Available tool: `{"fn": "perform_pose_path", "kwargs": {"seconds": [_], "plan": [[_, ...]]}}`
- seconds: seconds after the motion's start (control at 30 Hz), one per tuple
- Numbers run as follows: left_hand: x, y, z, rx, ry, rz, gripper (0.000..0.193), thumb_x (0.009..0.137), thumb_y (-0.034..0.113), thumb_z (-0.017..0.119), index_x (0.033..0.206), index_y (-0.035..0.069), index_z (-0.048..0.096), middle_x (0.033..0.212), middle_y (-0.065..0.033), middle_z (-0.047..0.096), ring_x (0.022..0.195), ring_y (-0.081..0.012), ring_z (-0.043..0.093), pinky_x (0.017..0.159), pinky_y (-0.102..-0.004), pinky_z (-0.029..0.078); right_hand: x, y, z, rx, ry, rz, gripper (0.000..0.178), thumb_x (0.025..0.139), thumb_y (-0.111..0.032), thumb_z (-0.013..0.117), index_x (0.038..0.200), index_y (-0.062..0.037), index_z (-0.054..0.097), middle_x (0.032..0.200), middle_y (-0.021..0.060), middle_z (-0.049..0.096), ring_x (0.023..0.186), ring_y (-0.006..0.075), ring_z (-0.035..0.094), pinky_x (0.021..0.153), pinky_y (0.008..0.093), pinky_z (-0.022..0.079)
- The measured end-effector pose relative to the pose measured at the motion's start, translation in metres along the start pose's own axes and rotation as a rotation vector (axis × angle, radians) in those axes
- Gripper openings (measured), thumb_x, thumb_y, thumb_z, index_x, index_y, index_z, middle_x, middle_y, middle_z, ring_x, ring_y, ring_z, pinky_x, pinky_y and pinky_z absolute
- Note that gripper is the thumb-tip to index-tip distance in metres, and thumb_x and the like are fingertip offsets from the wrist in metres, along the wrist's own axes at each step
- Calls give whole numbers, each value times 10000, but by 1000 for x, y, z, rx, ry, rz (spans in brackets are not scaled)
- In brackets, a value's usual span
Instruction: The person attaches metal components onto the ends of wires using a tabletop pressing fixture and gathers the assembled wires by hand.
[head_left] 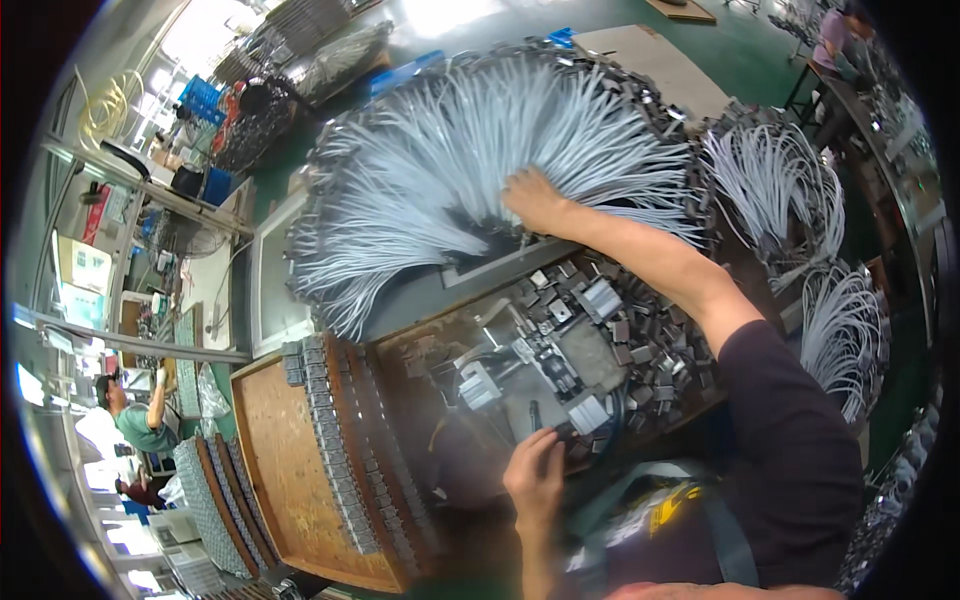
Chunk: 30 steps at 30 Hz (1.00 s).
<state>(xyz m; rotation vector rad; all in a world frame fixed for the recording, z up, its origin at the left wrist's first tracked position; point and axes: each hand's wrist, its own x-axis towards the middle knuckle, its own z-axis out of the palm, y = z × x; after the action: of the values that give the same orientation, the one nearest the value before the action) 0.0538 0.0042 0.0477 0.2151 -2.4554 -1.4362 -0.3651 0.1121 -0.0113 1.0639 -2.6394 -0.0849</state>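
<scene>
A wide fan of light grey cables (430, 160) with dark metal parts at their outer ends lies beyond the bench. My right hand (537, 202) reaches into its inner edge, fingers curled down on the cables; which ones it grips is hard to see. Nearer me, a metal fixture (545, 365) with light ribbed blocks sits on the work surface. My left hand (535, 475) is at the fixture's near side, beside a small black handle (535, 414). Its thumb and fingers are drawn together, and what they hold, if anything, is hidden.
Loose metal housings (650, 350) are heaped right of the fixture. A wooden tray (290, 450) holding rows of metal parts stands on the left. More cable bundles (770, 185) lie at right. Other people work far left (145, 425) and far right (835, 45).
</scene>
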Motion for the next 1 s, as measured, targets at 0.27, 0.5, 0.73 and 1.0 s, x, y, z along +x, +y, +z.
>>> {"fn": "perform_pose_path", "kwargs": {"seconds": [0.27,0.5,0.73,1.0], "plan": [[35,-35,-14,6,4,-53,208,823,-18,782,1019,24,726,1073,-153,749,983,-307,733,872,-378,576,30,-19,11,79,131,-35,439,634,-258,837,983,-54,663,963,118,663,986,293,607,851,415,440],[58,-29,-12,-32,13,17,209,827,-35,781,1017,29,724,1068,-149,752,975,-300,737,857,-367,581,93,-81,27,714,-372,268,677,697,-322,826,1162,75,534,1017,299,705,949,467,694,855,499,550],[51,-47,-23,-20,9,-90,222,823,-32,785,1029,31,730,1070,-148,752,970,-297,736,853,-361,581,97,-89,30,863,-162,442,515,696,-169,687,1112,117,584,948,336,697,914,483,694,806,509,555],[60,-54,-17,-75,24,-141,185,841,40,792,1015,15,733,1055,-170,744,979,-307,730,874,-366,566,122,-86,60,1098,-329,419,472,634,-224,743,977,91,671,898,302,705,879,398,721,806,461,556]]}}
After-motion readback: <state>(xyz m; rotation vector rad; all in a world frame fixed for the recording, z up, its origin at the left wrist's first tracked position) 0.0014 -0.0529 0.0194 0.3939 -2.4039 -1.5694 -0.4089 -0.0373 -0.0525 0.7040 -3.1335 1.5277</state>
